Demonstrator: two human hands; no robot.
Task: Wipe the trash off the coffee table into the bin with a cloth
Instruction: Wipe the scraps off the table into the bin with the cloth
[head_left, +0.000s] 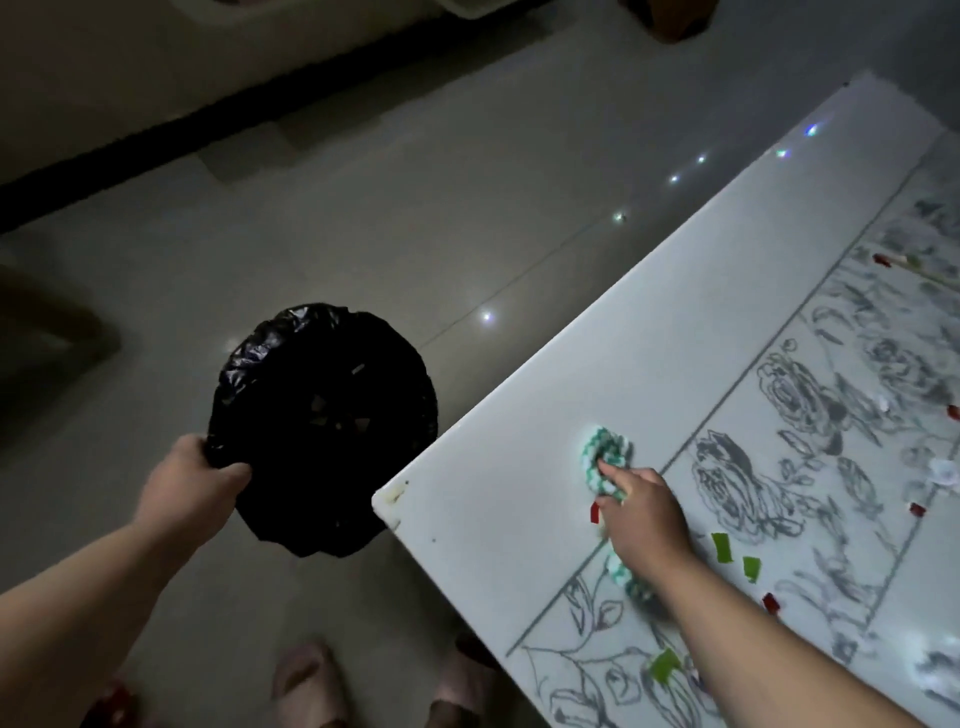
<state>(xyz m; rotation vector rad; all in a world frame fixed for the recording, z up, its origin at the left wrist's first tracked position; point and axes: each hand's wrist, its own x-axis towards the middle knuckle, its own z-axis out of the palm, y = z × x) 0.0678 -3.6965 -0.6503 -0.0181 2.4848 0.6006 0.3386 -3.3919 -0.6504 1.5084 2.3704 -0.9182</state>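
Observation:
My left hand (195, 480) grips the rim of a round bin (322, 431) lined with a black bag, held just beyond the near left corner of the coffee table (498, 467). On the white table top my right hand (644, 512) presses down a green-and-white cloth (605, 454); part of the cloth trails under my wrist. Small scraps of trash lie around that hand: a red scrap (595, 512) beside my thumb, green scraps (722, 546) to the right, more red and white bits farther along the floral pattern.
The table runs diagonally toward the upper right, with a grey rose drawing on its surface. Grey tiled floor lies to the left, with a dark skirting and wall beyond. Pink slippers (306, 686) on my feet show at the bottom.

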